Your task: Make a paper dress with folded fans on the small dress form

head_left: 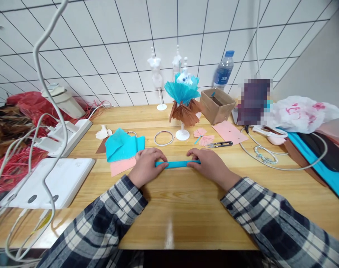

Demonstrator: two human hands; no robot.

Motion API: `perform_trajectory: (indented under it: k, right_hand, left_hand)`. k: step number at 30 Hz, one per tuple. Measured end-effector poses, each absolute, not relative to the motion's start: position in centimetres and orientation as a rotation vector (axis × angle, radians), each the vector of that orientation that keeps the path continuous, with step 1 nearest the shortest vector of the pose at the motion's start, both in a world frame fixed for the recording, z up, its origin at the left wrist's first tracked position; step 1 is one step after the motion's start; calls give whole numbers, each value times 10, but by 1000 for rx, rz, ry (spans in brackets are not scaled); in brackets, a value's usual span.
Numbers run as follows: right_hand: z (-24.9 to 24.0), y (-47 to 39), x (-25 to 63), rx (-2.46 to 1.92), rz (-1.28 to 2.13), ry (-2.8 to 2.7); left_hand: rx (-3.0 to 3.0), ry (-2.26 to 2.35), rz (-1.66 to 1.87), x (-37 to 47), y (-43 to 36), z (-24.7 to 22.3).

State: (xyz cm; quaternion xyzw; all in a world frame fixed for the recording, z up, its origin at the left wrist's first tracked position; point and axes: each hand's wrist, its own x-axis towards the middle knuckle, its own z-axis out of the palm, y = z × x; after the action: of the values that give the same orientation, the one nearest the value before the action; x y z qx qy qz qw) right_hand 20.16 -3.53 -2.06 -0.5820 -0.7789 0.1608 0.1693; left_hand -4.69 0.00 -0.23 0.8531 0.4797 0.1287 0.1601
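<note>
A narrow folded strip of blue paper (177, 164) stretches level between my two hands, just above the wooden table. My left hand (148, 165) pinches its left end between thumb and fingers. The right end is pinched by my right hand (207, 165). Beside my left hand lie a crumpled blue paper sheet (124, 145) and a pink paper sheet (122, 166) partly under it. Beyond the strip sits a metal ring (163, 138). Near my right hand are a pleated pink paper piece (203, 137) and thread snips (221, 144). A small mannequin (182, 134) wears pleated blue and brown paper.
Two bare white mannequins (156, 74) stand by the tiled wall. At the back right are a cardboard box (217, 106), a water bottle (224, 70) and a plastic bag (303, 113). On the left, white cables cross a power strip (71, 137) and a white power bank (49, 182).
</note>
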Motion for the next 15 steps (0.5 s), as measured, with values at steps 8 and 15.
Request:
perform_trajectory:
  k: [8,15]
  right_hand:
    - [-18,-37,206,-1553,295,-2319]
    - [-11,-41,211,-1465,-45,-2415]
  left_hand:
    - [2546,1298,370,-42,-8,1]
    - [2905,1166,571,-46,-9,10]
